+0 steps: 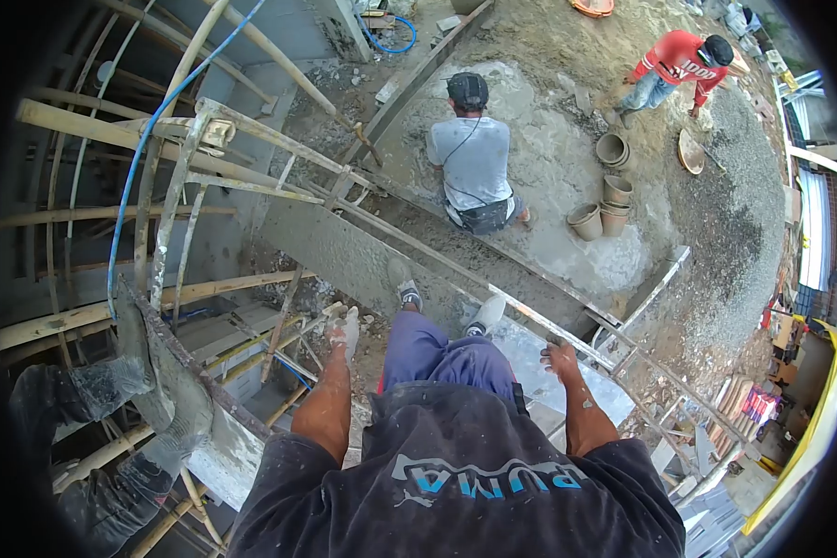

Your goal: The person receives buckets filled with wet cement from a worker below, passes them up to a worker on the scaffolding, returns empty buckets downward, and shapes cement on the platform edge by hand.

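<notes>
My left hand (343, 331), pale with wet cement, hangs beside my left knee with its fingers loosely apart and nothing in it. My right hand (560, 359) is at my right side, fingers apart and empty, its fingertips right by the white metal scaffold rail (539, 321). Under my feet lies a cement-smeared scaffold plank (330, 249). My cement-splashed shoes (485, 316) stand on the planking just inside the rail.
Below, a person in grey (474, 153) squats on wet concrete; another in red (679, 65) bends near a shovel (690, 152). Several buckets (586, 221) stand near the gravel (730, 242). Bamboo poles (112, 139) and a blue hose (139, 153) cross the left; another person's legs (84, 391) stand there.
</notes>
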The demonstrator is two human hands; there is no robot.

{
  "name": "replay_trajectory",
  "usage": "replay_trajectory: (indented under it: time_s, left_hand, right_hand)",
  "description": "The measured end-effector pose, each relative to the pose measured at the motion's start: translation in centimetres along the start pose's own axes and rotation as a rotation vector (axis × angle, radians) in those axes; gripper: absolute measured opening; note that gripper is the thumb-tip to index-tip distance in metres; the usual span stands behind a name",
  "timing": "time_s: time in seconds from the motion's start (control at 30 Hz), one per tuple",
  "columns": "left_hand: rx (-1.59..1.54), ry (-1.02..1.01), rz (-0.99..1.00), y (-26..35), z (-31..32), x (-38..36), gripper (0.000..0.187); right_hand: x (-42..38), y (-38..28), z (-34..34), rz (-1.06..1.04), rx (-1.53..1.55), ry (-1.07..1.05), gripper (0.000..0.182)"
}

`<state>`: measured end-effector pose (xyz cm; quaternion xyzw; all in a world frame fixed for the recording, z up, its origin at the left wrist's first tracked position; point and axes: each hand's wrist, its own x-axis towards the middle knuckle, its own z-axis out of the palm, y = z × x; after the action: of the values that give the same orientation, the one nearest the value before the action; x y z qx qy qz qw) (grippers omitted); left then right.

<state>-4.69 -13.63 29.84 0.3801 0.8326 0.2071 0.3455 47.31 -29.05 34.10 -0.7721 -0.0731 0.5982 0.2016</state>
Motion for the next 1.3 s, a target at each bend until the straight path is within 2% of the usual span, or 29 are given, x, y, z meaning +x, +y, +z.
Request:
replay_trajectory:
  time_s: [0.07,0.13,0.23,0.27,0.33,0.4,0.47,0.53,0.6,0.67,0.73,0.87,0.97,1.07,1.1,1.17,1.23,1.3]
  left_hand:
    - [-0.058,-0.155,-0.118,6.6,-1.2,-0.6,0.034]
    - [-0.074,-0.183,-0.162,8.6,-0.6,1.2,0.037]
    - [0.11,-0.268,-0.117,0.8,5.2,9.9,0.044]
    - [0.15,-0.278,-0.092,1.6,6.0,10.9,0.045]
    - [0.228,-0.294,-0.045,6.4,7.2,13.6,0.047]
    - [0.212,-0.372,0.018,3.6,11.7,19.5,0.05]
    - [0.125,-0.359,0.065,7.5,14.0,21.6,0.05]
    - [-0.095,-0.341,0.012,5.4,20.2,26.6,0.053]
    - [-0.136,-0.257,0.174,9.1,23.1,29.6,0.056]
    - [-0.278,-0.28,0.07,12.6,25.7,33.0,0.059]
    - [-0.433,-0.329,-0.139,15.1,28.2,36.7,0.059]
    - [0.232,0.095,0.918,16.9,31.7,43.6,0.063]
    - [0.568,-0.191,1.382,14.0,34.8,49.4,0.051]
    - [0.795,-0.908,0.985,16.1,32.0,46.0,0.027]
    - [0.727,-0.919,1.025,14.4,31.7,44.9,0.014]
    - [0.83,-0.964,1.133,12.7,30.6,41.9,0.012]
    - [0.725,-0.967,1.144,11.6,30.2,39.0,0.015]
    - [0.667,-1.037,0.941,10.7,30.0,37.0,0.023]
  right_hand:
    - [0.8,0.1,0.8,0.012,0.0,0.007,0.033]
    - [0.6,-0.8,2.8,0.036,0.005,0.034,0.033]
    - [0.1,-3.1,7.5,0.098,0.011,0.061,0.034]
    - [-0.6,-3.9,9.9,0.139,0.026,0.051,0.035]
    - [0.0,-3.3,14.3,0.067,-0.038,-0.044,0.036]
    - [-0.9,-6.1,19.5,0.121,-0.07,-0.124,0.036]
    - [-0.3,-5.5,23.2,0.093,-0.079,-0.21,0.036]
    - [0.0,-6.9,26.1,0.15,-0.079,-0.267,0.033]
    - [0.9,-7.0,27.4,0.201,-0.022,-0.282,0.031]
    - [1.4,-5.5,27.7,0.244,0.089,-0.249,0.031]
    - [2.0,-4.4,27.5,0.31,0.065,-0.218,0.033]
    - [1.8,0.5,26.2,0.441,0.023,-0.124,0.031]
    - [1.5,3.7,26.2,0.523,0.108,-0.052,0.031]
    - [0.8,5.1,26.1,0.539,0.106,-0.035,0.031]
    - [1.0,4.8,26.4,0.513,0.092,-0.044,0.031]
    - [0.2,3.2,26.4,0.48,0.064,-0.056,0.03]
    - [-0.1,3.1,25.5,0.456,0.119,-0.037,0.03]
    - [-0.9,3.6,24.0,0.424,0.205,0.024,0.031]
